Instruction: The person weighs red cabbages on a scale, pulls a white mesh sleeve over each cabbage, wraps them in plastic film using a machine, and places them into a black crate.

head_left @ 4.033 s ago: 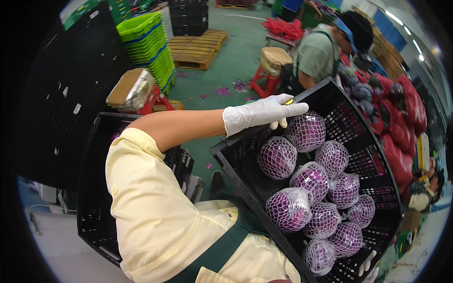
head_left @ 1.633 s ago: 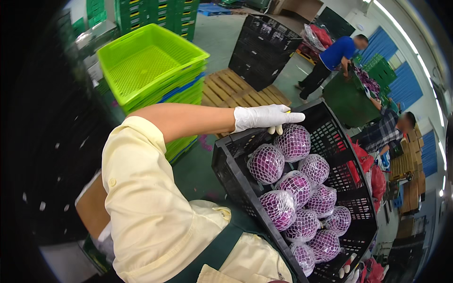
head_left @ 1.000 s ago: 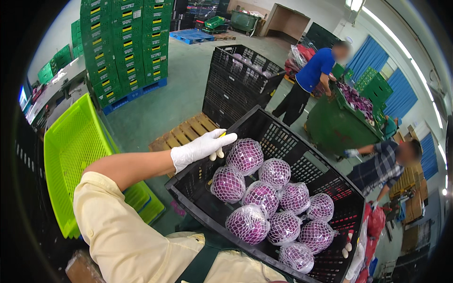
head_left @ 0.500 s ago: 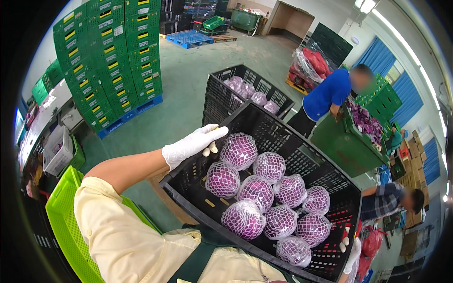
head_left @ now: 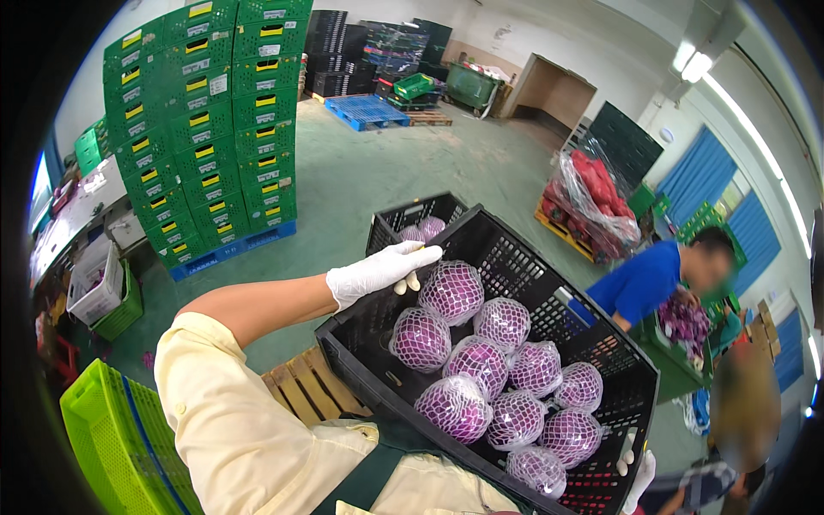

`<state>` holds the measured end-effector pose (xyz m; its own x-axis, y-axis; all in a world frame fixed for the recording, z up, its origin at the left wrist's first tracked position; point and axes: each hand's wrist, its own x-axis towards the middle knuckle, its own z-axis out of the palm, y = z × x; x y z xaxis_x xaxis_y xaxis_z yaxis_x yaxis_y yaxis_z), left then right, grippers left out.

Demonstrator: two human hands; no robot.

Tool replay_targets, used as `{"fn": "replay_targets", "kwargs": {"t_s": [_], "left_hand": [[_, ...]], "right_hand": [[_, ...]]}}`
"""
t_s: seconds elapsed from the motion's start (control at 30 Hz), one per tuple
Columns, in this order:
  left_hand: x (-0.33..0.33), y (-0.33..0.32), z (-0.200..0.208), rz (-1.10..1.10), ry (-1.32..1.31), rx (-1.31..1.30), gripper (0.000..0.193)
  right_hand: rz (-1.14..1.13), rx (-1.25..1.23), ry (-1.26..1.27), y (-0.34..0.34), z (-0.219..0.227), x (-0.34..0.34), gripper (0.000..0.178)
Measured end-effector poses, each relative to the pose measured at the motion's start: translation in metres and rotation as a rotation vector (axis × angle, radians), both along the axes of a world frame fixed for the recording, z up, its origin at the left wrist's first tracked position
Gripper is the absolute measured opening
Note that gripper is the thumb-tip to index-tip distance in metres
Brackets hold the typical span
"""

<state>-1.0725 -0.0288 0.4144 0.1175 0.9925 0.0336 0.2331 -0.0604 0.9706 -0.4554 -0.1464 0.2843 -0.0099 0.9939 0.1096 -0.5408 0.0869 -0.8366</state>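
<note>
A black perforated crate (head_left: 536, 275) is held tilted in front of my body. Several red cabbages (head_left: 476, 365), each in clear wrap and white netting, lie grouped toward its near right side. My left hand (head_left: 378, 273), in a white glove, grips the far left rim, thumb outside and fingertips showing inside. At the lower right, my gloved right hand (head_left: 639, 482) grips the opposite end, its fingertips visible through the crate's handle opening; the crate wall hides part of it. Just beyond stands another black crate (head_left: 433, 209) with netted cabbages, partly covered by the one I hold.
Tall green crates (head_left: 202, 129) stand on a blue pallet (head_left: 232, 253) at left. Lime-green crates (head_left: 90, 429) and a wooden pallet (head_left: 313, 386) are beside me. A person in blue (head_left: 644, 279) leans at a green bin (head_left: 674, 365); another person (head_left: 704, 487) is lower right. Red bags (head_left: 592, 193) sit beyond.
My view has shifted, and the held crate now covers more of the crate behind it. The wooden pallet shows more at my left. Both hands keep their grip.
</note>
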Motion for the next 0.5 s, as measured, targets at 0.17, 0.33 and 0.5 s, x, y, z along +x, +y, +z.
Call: {"fn": "replay_targets", "kwargs": {"t_s": [0.17,0.33,0.5], "left_hand": [[-0.003,-0.002,-0.009,0.029,0.024,0.004,0.074],[-0.007,0.005,-0.006,0.030,0.055,0.014,0.077],[-0.022,0.037,0.002,-0.106,0.101,0.036,0.075]], "right_hand": [[0.008,0.003,0.012,0.001,-0.004,0.002,0.053],[-0.015,0.012,0.021,-0.006,-0.001,-0.006,0.053],[-0.075,-0.003,0.036,-0.027,-0.005,-0.032,0.053]]}}
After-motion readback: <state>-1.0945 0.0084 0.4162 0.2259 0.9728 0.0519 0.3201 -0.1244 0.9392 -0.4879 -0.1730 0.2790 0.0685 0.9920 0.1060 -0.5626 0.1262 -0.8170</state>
